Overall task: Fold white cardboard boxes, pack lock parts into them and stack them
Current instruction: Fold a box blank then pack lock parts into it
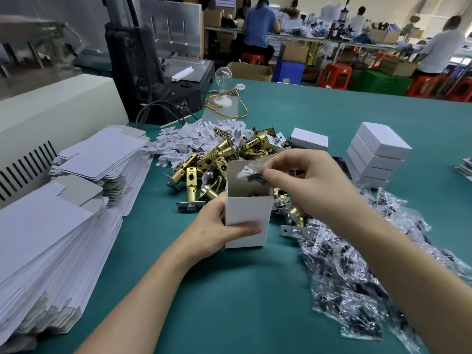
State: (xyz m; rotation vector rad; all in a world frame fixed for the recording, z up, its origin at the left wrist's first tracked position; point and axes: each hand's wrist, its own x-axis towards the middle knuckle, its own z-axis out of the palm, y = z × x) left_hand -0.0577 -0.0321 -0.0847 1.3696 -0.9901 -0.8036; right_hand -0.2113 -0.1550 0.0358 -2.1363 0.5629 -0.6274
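The left hand (217,227) gripped an upright white cardboard box (249,209) standing on the green desk (229,297). Its thumb lay across the front face and its fingers curled round the left side. The box's top was open, and a brass part showed dimly inside it. The right hand (309,182) pinched a small clear plastic bag (249,173) of dark screws between thumb and fingertips, holding it at the box's open mouth.

Just behind the box lay a heap of brass latches (217,159), some with silver faceplates. A drift of small white card inserts (184,140) lay beyond the heap. To the right of the box, a spread of more clear screw bags (357,282) ran down the desk. Farther right stood a stack of closed white boxes (375,159), and a single closed box (309,139) lay near it, behind the latches.

On the left, two tall piles of flat box blanks (51,231) rested against a pale machine housing (51,108). At the desk's far side a bare light bulb (222,72) stood in a white holder beside a dark grey machine (153,77).
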